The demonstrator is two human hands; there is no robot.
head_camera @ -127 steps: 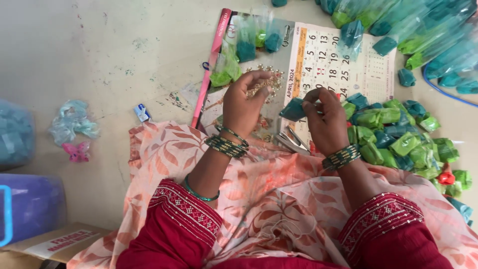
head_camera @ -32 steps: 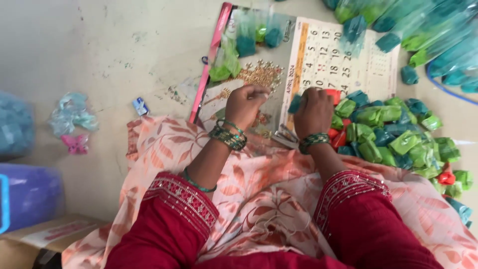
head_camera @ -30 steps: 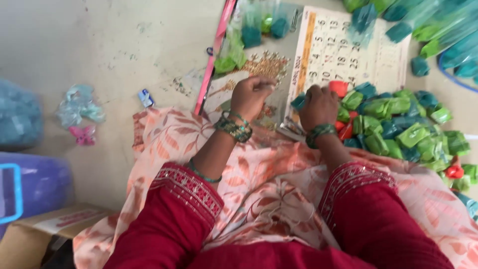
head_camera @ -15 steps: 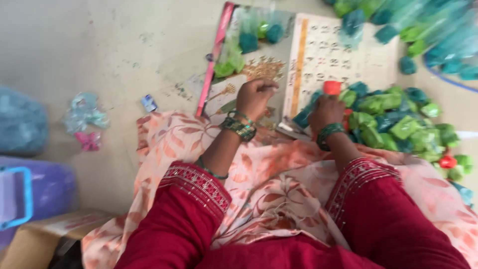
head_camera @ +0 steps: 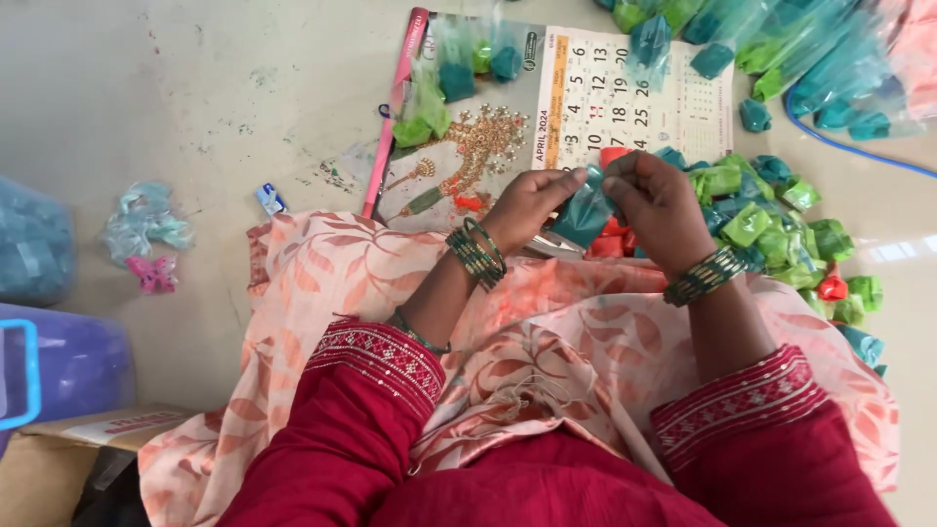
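My left hand point(head_camera: 527, 205) and my right hand point(head_camera: 659, 200) are raised together over the near edge of the calendar point(head_camera: 586, 93), wrists bent inward so the fingertips meet. Between them I hold 1 small teal packet point(head_camera: 586, 213). My left fingers point(head_camera: 566, 181) are pinched together on its left upper edge, and my right fingers point(head_camera: 615, 185) are curled and clamped on its right upper corner, so the packet hangs between both hands just above my lap. Both forearms come up from my red sleeves point(head_camera: 371, 390) and angle toward the middle, with green bangles point(head_camera: 476, 252) on each wrist. The peach flowered cloth point(head_camera: 547, 342) covers my lap under the wrists.

Just past and to the right of my right hand lies a heap of green and teal packets point(head_camera: 771, 220) on the floor point(head_camera: 195, 98), with a few red ones point(head_camera: 610, 239) right under the packet I hold. More teal packets in clear bags point(head_camera: 810, 49) lie at the far right. At the far left are a small crumpled pale teal wrapper point(head_camera: 146, 215) and a pink scrap point(head_camera: 154, 273).
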